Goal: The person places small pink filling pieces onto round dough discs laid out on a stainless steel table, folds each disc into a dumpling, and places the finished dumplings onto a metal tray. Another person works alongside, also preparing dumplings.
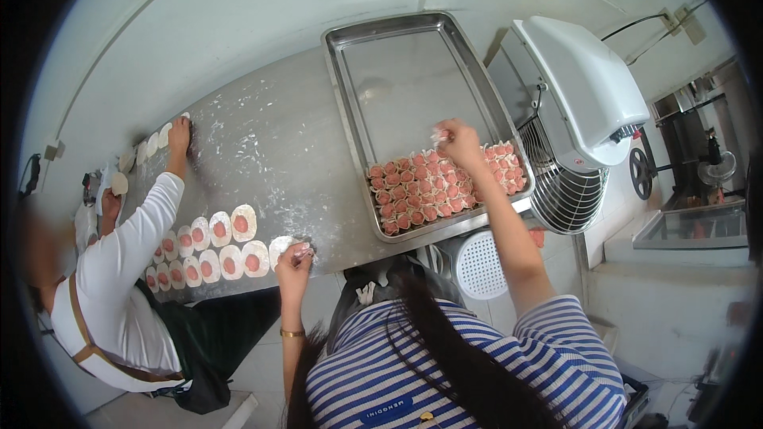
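Note:
Over the steel tray (355, 123), my right hand (461, 147) pinches a small whitish dumpling (439, 136), partly covered by the fingers. Below it, packed rows of open-topped dumplings (421, 191) with pink filling fill the tray's near end. My left hand (292, 270) is closed at the table's near edge, its fingertips beside a pale round wrapper (279, 248). Whatever those fingers hold is too small to make out. To the left of that hand lie two rows of floured wrappers, among them one wrapper (244, 223) topped with pink filling.
A co-worker in a white top (131, 230) stands at the left, one hand (180, 137) on a line of pale wrappers (152, 144). Flour streaks the steel table (262, 135). Right of the tray stands a white mixer (584, 95) with a wire guard. A white perforated stool (480, 264) is below.

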The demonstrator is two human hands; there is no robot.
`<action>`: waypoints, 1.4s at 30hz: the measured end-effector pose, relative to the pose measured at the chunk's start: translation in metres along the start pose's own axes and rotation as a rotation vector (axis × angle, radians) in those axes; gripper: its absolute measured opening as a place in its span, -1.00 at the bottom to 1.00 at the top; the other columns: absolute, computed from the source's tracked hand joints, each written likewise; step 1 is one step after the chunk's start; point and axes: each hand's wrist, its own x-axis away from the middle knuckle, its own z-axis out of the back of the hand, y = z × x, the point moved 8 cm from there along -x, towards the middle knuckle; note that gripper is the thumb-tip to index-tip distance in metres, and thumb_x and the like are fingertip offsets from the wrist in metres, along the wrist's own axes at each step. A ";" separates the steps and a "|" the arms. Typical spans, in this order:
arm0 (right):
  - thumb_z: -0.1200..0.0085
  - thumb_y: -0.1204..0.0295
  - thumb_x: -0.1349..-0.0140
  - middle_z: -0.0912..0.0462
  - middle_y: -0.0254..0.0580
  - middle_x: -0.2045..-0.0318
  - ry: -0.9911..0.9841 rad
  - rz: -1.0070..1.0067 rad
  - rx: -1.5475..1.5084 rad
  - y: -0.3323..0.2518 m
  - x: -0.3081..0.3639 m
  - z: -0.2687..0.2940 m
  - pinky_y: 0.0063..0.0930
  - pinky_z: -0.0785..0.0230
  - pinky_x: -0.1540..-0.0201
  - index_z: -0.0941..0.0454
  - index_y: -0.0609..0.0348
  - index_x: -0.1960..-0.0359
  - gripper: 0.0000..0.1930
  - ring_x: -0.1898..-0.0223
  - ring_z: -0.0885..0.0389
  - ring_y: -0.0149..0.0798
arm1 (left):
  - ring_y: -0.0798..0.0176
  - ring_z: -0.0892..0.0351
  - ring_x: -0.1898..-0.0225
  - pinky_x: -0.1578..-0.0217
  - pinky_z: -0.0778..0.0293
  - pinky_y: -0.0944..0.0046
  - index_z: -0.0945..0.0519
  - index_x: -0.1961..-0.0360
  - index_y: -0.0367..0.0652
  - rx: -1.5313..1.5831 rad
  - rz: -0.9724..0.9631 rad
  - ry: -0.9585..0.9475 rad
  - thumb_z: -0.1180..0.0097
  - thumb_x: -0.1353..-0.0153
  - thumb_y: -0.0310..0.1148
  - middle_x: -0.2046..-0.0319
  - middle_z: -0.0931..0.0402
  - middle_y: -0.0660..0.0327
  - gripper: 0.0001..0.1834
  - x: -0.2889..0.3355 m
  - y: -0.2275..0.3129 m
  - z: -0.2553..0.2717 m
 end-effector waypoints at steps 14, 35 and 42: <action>-0.04 0.67 0.17 -0.59 0.01 0.26 -0.484 0.124 -0.003 0.038 0.004 -0.012 -0.33 -0.45 0.21 -0.61 0.27 0.24 -0.65 0.28 -0.60 -0.03 | 0.36 -0.57 0.25 0.23 -0.47 0.43 -0.46 0.06 -0.35 0.127 0.060 -0.082 -0.07 -0.13 -0.61 0.28 -0.57 0.14 -0.69 0.019 0.015 -0.035; -0.01 0.55 0.15 -0.60 -0.03 0.52 -0.574 0.031 0.055 0.059 0.000 -0.022 -0.39 -0.39 0.34 -0.60 0.25 0.31 -0.71 0.46 -0.56 -0.26 | 0.37 -0.57 0.30 0.29 -0.47 0.38 -0.50 0.10 -0.32 0.087 0.013 0.164 -0.03 -0.12 -0.58 0.32 -0.59 0.16 -0.72 0.003 -0.024 0.091; 0.23 0.79 0.15 -0.52 0.01 0.12 -0.261 -0.001 -0.138 0.039 -0.009 0.012 -0.43 -0.40 0.05 -0.51 0.27 0.06 -0.47 0.11 -0.56 -0.04 | 0.18 -0.61 0.44 0.35 -0.47 0.24 -0.58 0.27 -0.31 -0.249 0.049 0.644 -0.15 -0.06 -0.41 0.45 -0.59 0.05 -0.77 -0.056 -0.052 0.278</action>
